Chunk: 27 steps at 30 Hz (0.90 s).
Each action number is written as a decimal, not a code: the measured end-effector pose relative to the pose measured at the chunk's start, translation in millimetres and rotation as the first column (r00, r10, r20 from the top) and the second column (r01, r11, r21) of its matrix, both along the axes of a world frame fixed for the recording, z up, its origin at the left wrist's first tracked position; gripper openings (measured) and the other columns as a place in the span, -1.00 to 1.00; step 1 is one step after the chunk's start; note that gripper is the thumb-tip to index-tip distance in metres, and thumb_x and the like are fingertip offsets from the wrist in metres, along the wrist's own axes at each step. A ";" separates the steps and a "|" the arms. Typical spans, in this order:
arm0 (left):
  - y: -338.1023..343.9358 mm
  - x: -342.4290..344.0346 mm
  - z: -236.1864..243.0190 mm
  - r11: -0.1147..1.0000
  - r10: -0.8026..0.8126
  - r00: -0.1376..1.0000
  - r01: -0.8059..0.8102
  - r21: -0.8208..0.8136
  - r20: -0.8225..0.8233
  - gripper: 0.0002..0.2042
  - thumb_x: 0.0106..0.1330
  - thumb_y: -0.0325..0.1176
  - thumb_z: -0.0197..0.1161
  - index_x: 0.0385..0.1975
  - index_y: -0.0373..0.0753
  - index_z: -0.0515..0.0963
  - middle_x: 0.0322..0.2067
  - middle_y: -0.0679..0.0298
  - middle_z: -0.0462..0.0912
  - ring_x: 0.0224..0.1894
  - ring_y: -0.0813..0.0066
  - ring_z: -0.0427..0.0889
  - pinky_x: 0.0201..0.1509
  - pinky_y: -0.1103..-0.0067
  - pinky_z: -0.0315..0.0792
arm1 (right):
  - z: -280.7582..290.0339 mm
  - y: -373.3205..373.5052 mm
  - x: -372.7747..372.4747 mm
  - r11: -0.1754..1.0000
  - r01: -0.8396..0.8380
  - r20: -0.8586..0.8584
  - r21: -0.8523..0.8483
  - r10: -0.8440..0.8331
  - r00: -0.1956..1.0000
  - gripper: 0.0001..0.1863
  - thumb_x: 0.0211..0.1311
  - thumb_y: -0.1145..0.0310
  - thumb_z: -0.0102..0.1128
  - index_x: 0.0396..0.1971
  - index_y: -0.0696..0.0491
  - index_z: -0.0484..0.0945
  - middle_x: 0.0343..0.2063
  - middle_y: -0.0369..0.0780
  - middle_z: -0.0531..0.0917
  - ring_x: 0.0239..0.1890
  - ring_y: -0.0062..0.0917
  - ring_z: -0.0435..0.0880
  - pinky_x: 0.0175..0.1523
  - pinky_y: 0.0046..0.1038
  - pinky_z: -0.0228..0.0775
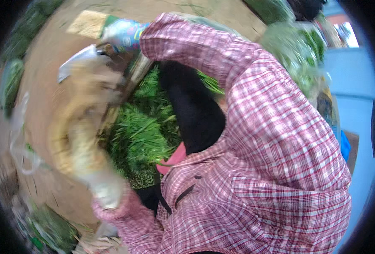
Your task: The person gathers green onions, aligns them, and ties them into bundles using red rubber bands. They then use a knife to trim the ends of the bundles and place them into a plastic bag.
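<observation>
My right hand (105, 47), by a blue patterned cuff, appears closed on the dark handle of a knife. The knife's broad pale blade (78, 62) points away from me, blurred. A tan, rough-textured block-like piece (88, 24) with a green edge lies beyond that cuff; I cannot make out what it is. My left hand (84, 146) looks pale and yellowish, perhaps gloved, and is smeared by motion, so its fingers and anything in them are unclear. Beside it, nearer my body, lies a heap of feathery leafy greens (141, 131). A tan blur between the hands cannot be told apart.
Large clear plastic bags of greens stand at the right (297, 55) and the lower left (52, 228). More wrapped green bundles (12, 84) line the left edge. A thin clear plastic bag (24, 156) lies on the brown ground (48, 182). My black-clad leg (191, 106) borders the greens.
</observation>
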<state>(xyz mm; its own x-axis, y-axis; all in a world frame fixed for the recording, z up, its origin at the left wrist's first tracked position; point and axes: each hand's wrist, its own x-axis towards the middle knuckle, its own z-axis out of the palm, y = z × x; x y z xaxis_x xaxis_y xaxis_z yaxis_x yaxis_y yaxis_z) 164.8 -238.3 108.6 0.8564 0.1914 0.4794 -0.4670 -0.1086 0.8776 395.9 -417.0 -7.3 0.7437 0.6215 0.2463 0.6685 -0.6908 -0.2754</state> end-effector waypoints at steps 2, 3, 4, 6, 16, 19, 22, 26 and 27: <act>8.1 39.2 22.2 0.981 -0.096 0.990 0.077 0.180 0.100 -0.76 0.43 -0.38 0.13 -0.10 -0.45 0.58 -0.16 0.09 0.68 -0.16 0.33 0.65 -0.01 0.52 0.51 | 38.7 -69.7 -51.9 0.992 0.099 0.100 0.077 -0.107 0.989 -0.60 0.15 0.15 0.30 0.00 -0.09 0.62 -0.30 -0.14 0.70 -0.19 -0.24 0.70 0.01 -0.22 0.51; -1.0 56.6 27.5 0.963 -0.123 0.987 0.092 0.255 0.107 -0.75 0.44 -0.38 0.13 -0.04 -0.43 0.56 -0.14 0.11 0.67 -0.12 0.39 0.63 0.01 0.54 0.49 | 55.2 -87.9 -96.4 0.907 0.402 -0.221 0.128 -0.369 0.903 -0.59 0.15 0.20 0.31 0.02 -0.04 0.60 -0.30 -0.19 0.71 -0.22 -0.39 0.71 -0.06 -0.30 0.54; -9.9 71.2 31.2 0.939 -0.154 0.981 0.108 0.325 0.118 -0.72 0.45 -0.38 0.12 0.03 -0.40 0.55 -0.12 0.12 0.67 -0.08 0.45 0.61 0.02 0.57 0.47 | 69.3 -131.1 -130.0 0.937 0.329 -0.428 0.116 -0.252 0.868 -0.68 0.19 0.25 0.31 -0.09 0.05 0.63 -0.29 -0.22 0.72 -0.27 -0.47 0.69 -0.13 -0.40 0.54; 4.6 102.4 -4.0 0.909 0.009 0.999 0.008 0.417 -0.039 -0.68 0.46 -0.37 0.11 0.16 -0.30 0.49 -0.01 0.14 0.62 0.00 0.47 0.57 0.08 0.57 0.43 | 59.7 -217.3 -196.5 0.943 0.323 -0.784 0.073 -0.146 0.603 -0.71 0.25 0.24 0.30 -0.24 0.18 0.67 -0.32 -0.22 0.72 -0.36 -0.55 0.67 -0.22 -0.48 0.54; -21.0 68.6 -41.1 0.697 0.009 0.948 0.222 0.682 -0.318 -0.59 0.45 -0.45 0.12 0.29 -0.22 0.37 0.16 0.18 0.51 0.15 0.47 0.50 0.23 0.57 0.39 | -300.1 -290.4 -520.4 0.101 0.929 -0.902 -0.357 -0.297 -0.314 -0.66 0.15 0.34 0.22 -0.06 0.09 0.66 -0.30 -0.25 0.72 -0.48 -0.53 0.70 -0.43 -0.47 0.51; -7.8 64.3 -42.3 0.669 0.000 0.933 0.268 0.693 -0.361 -0.60 0.45 -0.46 0.10 0.27 -0.24 0.39 0.20 0.15 0.49 0.22 0.41 0.46 0.27 0.53 0.38 | -364.9 -258.1 -524.7 -0.286 0.852 -0.883 -0.439 -0.040 -0.469 -0.66 0.19 0.31 0.26 -0.07 0.15 0.65 -0.30 -0.12 0.73 -0.22 -0.36 0.69 -0.16 -0.35 0.54; 0.6 42.6 -21.6 0.636 0.090 0.917 0.247 0.731 -0.388 -0.61 0.45 -0.46 0.09 0.26 -0.25 0.40 0.22 0.15 0.47 0.26 0.37 0.44 0.29 0.50 0.36 | -395.7 -240.0 -497.6 -0.141 0.788 -0.759 -0.599 -0.215 -0.615 -0.65 0.20 0.29 0.29 -0.08 0.18 0.65 -0.29 -0.09 0.72 -0.25 -0.34 0.69 -0.15 -0.35 0.53; 5.0 20.6 -15.1 0.565 0.146 0.919 0.227 0.793 -0.366 -0.62 0.45 -0.44 0.10 0.24 -0.27 0.42 0.23 0.17 0.47 0.26 0.38 0.44 0.32 0.48 0.32 | -402.4 -246.4 -513.6 -0.174 0.800 -0.732 -0.575 -0.328 -0.597 -0.65 0.18 0.29 0.31 -0.09 0.19 0.65 -0.29 -0.09 0.72 -0.27 -0.35 0.69 -0.15 -0.35 0.53; 6.7 14.6 -17.9 0.563 0.147 0.918 0.228 0.794 -0.367 -0.63 0.45 -0.44 0.10 0.24 -0.27 0.42 0.23 0.17 0.47 0.25 0.39 0.44 0.32 0.47 0.32 | -399.6 -251.9 -520.6 -0.200 0.810 -0.743 -0.551 -0.326 -0.585 -0.65 0.17 0.30 0.32 -0.09 0.19 0.65 -0.30 -0.08 0.72 -0.27 -0.35 0.69 -0.15 -0.34 0.52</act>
